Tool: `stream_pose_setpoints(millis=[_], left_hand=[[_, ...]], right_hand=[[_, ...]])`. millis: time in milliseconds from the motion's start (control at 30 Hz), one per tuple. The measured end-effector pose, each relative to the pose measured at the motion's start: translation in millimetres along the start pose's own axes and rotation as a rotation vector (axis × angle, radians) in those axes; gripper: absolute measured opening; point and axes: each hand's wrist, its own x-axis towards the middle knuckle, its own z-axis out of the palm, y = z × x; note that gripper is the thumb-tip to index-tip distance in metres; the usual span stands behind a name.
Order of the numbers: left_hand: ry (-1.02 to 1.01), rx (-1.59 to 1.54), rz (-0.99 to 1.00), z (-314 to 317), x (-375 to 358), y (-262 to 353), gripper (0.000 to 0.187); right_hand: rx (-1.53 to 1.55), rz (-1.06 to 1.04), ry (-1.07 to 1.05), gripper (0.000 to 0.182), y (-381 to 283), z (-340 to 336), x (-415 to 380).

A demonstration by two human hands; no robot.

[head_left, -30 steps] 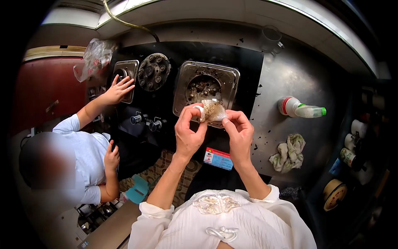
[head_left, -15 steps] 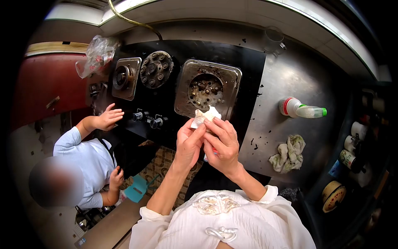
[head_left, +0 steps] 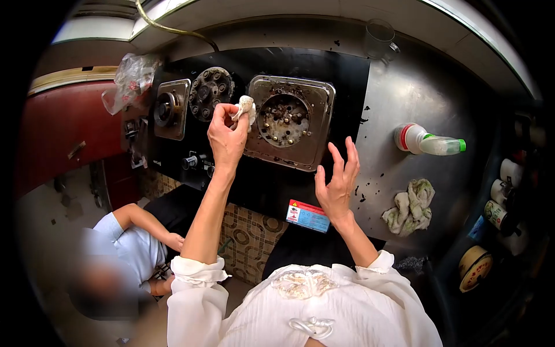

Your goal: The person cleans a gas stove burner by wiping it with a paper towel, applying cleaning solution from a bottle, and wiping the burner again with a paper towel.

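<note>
My left hand (head_left: 227,136) pinches a crumpled white tissue (head_left: 246,105) above the left edge of a dirty square metal drip tray (head_left: 319,147). Dark residue marks the tray and the open burner well (head_left: 284,120) in its middle. My right hand (head_left: 337,188) is empty with fingers spread, over the front right of the black gas cooktop (head_left: 350,87). Left of the tray lies a round, sooty burner plate (head_left: 209,95), close to my left hand. Below it, my left wrist partly covers the control knobs (head_left: 189,162).
On the steel counter (head_left: 393,92) to the right are a spray bottle (head_left: 413,139), a stained rag (head_left: 409,208), a glass mug (head_left: 380,40) and dark crumbs. A plastic bag (head_left: 132,81) lies at the far left. Another person (head_left: 124,248) is low at the left front.
My hands have parted. The left took the tissue up and left to the tray's edge; the right drew away empty. The other person has lowered, and their raised hand has come down.
</note>
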Motion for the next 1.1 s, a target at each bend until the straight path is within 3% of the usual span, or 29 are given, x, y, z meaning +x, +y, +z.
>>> stream_pose_setpoints(millis=[133, 167, 200, 267, 433, 567, 667, 700, 800, 1000, 1067, 1100], left_hand=[[-0.312, 0.051, 0.128, 28, 29, -8, 0.016], [-0.317, 0.295, 0.37, 29, 34, -13, 0.021], [-0.326, 0.292, 0.375, 32, 36, -18, 0.021], [-0.274, 0.522, 0.656, 37, 38, -20, 0.024], [-0.301, 0.825, 0.928, 39, 44, -23, 0.031], [-0.462, 0.829, 0.799, 30, 39, -18, 0.029], [-0.552, 0.823, 0.53, 34, 35, -5, 0.018], [-0.611, 0.847, 0.445, 35, 36, 0, 0.027], [-0.604, 0.907, 0.351, 43, 35, 6, 0.023], [-0.541, 0.909, 0.449, 44, 30, 10, 0.012], [-0.583, 0.94, 0.345, 36, 25, 1, 0.015], [-0.578, 0.803, 0.307, 29, 21, -3, 0.017]], right_hand=[[-0.058, 0.014, 0.017, 0.07, 4, 7, 2], [-0.063, 0.016, 0.015, 0.072, 5, 7, 1], [-0.069, 0.017, 0.014, 0.074, 6, 7, 2], [-0.063, 0.039, 0.023, 0.073, 7, 7, 1], [-0.076, 0.054, 0.013, 0.072, 7, 7, 2], [-0.097, 0.068, 0.004, 0.071, 9, 8, 0], [-0.13, 0.089, -0.003, 0.071, 8, 9, 0], [-0.127, 0.085, 0.001, 0.071, 8, 9, 0], [-0.119, 0.084, 0.005, 0.071, 8, 8, 0], [-0.124, 0.076, 0.023, 0.071, 8, 8, 0], [-0.12, 0.094, 0.017, 0.071, 9, 7, -1], [-0.112, 0.107, 0.017, 0.071, 8, 9, 0]])
